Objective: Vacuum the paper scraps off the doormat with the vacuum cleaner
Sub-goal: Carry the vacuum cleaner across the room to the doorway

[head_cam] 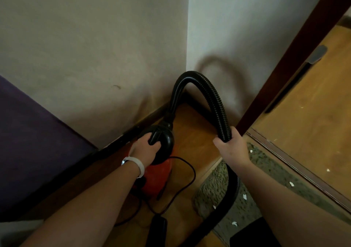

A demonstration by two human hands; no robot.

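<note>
A small red and black vacuum cleaner stands on the wooden floor by the wall corner. My left hand is closed on its black top handle. A ribbed black hose arches up from the vacuum cleaner and comes down into my right hand, which grips it. Below that hand the black tube runs down across the mottled green doormat. Several white paper scraps lie scattered on the doormat. The nozzle end is out of view.
A black power cord loops on the floor beside the vacuum cleaner. A purple surface fills the left. A dark wooden door frame rises at right, with a threshold strip and more wooden floor beyond it, dotted with scraps.
</note>
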